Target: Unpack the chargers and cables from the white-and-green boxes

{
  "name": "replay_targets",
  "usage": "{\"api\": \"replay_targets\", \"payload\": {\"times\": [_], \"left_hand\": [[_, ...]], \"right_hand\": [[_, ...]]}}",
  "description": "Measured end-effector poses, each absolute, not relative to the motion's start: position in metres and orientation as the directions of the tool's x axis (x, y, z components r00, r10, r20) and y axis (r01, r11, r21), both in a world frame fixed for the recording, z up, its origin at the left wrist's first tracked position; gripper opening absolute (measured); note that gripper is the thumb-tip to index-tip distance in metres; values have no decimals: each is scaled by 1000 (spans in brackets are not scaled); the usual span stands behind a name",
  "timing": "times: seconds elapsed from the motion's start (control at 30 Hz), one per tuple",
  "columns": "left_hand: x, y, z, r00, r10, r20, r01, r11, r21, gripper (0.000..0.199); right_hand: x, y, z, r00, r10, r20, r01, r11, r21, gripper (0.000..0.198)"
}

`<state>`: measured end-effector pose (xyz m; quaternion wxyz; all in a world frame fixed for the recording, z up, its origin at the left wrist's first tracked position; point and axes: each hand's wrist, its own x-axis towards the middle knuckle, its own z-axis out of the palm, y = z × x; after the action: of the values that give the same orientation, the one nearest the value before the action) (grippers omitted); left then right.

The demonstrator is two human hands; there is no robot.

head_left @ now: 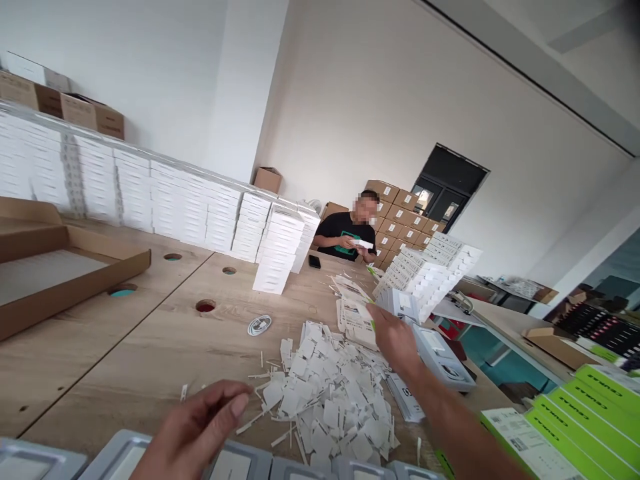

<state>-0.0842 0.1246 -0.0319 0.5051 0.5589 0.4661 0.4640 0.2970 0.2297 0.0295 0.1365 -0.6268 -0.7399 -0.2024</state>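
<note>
My left hand (197,427) hovers over the near table edge, above the grey plastic trays (235,463). Its fingers are curled, the thumb lies close to the index finger, and no object shows between them. My right hand (397,337) reaches forward to a stack of printed white cards (356,321). Its fingertips are at the stack's right edge, closed on a card there, and are partly hidden by the hand. Between my hands spreads a loose heap of small white card pieces (335,393). Filled grey trays (443,357) lie to the right of my right forearm.
White boxes (277,250) stand in tall stacks along the far left edge. An open cardboard carton (110,260) is at left, a coiled white cable (259,325) mid-table. Green boxes (565,423) fill the near right. Across the table, a person (343,230) holds a white box.
</note>
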Motion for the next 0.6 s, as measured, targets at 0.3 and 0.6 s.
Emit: {"api": "replay_targets", "payload": {"times": [0.3, 0.6], "left_hand": [[-77, 102, 6, 536, 837, -107, -610, 472, 637, 44], [-69, 35, 28, 592, 783, -192, -246, 402, 882, 46]], "right_hand": [[168, 26, -13, -768, 271, 580, 550, 743, 381, 45], [187, 1, 43, -345, 866, 362, 804, 472, -361, 49]]}}
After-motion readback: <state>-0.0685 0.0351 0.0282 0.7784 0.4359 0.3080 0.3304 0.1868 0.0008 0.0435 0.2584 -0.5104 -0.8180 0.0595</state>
